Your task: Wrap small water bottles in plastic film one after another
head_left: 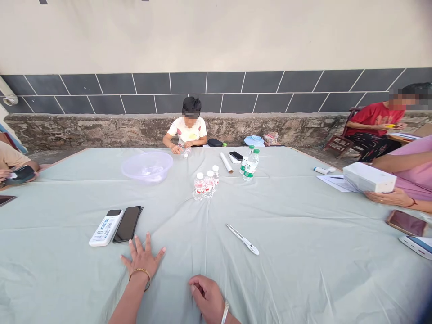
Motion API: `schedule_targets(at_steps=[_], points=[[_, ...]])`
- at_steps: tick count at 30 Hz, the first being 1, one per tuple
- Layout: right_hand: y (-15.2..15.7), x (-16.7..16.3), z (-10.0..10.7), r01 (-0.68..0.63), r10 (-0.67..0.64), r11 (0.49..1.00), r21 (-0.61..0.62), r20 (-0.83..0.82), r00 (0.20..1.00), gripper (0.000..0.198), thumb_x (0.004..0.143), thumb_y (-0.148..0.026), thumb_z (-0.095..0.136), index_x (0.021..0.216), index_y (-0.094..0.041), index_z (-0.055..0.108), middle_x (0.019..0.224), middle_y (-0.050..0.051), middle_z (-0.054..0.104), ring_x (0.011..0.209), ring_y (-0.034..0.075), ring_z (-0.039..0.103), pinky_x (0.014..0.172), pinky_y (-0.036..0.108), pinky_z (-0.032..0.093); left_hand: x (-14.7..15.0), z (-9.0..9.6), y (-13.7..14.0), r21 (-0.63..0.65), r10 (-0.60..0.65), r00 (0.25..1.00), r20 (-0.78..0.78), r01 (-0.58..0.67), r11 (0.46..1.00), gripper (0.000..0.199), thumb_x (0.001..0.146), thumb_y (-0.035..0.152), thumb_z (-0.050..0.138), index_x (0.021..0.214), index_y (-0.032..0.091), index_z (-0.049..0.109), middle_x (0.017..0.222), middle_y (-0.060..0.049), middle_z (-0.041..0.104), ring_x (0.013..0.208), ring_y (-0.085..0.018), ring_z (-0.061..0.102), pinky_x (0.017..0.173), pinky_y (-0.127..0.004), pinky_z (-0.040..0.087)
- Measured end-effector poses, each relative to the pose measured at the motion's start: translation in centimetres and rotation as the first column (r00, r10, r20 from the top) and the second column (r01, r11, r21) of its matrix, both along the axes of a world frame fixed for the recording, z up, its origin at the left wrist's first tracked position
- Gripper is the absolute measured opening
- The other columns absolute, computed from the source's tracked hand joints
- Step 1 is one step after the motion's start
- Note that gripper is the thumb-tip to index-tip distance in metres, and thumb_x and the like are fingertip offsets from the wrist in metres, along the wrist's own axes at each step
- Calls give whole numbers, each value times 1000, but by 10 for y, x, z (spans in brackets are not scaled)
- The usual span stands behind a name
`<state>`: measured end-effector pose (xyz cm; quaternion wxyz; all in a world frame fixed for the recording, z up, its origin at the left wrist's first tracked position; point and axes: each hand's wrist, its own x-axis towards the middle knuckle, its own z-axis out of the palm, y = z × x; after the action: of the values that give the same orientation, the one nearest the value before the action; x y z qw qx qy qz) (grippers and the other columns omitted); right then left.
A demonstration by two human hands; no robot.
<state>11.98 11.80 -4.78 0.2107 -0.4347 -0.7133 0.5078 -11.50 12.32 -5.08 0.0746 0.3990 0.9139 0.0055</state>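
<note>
My left hand (144, 258) lies flat on the grey-green tablecloth (168, 225) with its fingers spread, holding nothing. Just beyond its fingertips is a black phone (127, 225), and beside that a white power bank (105, 228) with blue print. My right hand (208, 294) rests on the cloth near the front edge of view, fingers curled in, and no object shows in it. Ahead and to the right of this hand lies a white pen (242, 239), apart from it.
Three small water bottles (209, 184) stand mid-table, with two green-capped bottles (250, 166) farther back. A clear plastic basin (147, 166) is at far left. Across sits a person (189, 130) handling a bottle. At right, another person's hand (388, 197) holds a white box (369, 177).
</note>
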Motion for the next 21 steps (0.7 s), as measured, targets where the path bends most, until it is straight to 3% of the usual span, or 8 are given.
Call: schedule_targets(at_steps=[13,21], points=[[0,0,1,-1,0,1000,25,24,1000,21,80,-26,46,84,-18,65,64,-1,58,58,12,49,59,23,41,2,5,-6,-29,-74,997,8,74,997,85,75,75,30,145,29,19,155,-14,10,140,-39,3,104,-66,8],[-1,1,5,-7,6,1000,20,14,1000,21,81,-26,45,83,-17,65,64,-1,57,57,12,49,58,23,40,0,2,-27,-57,-138,990,-18,137,989,82,77,73,29,145,29,18,155,-13,12,141,-38,4,104,-65,9]])
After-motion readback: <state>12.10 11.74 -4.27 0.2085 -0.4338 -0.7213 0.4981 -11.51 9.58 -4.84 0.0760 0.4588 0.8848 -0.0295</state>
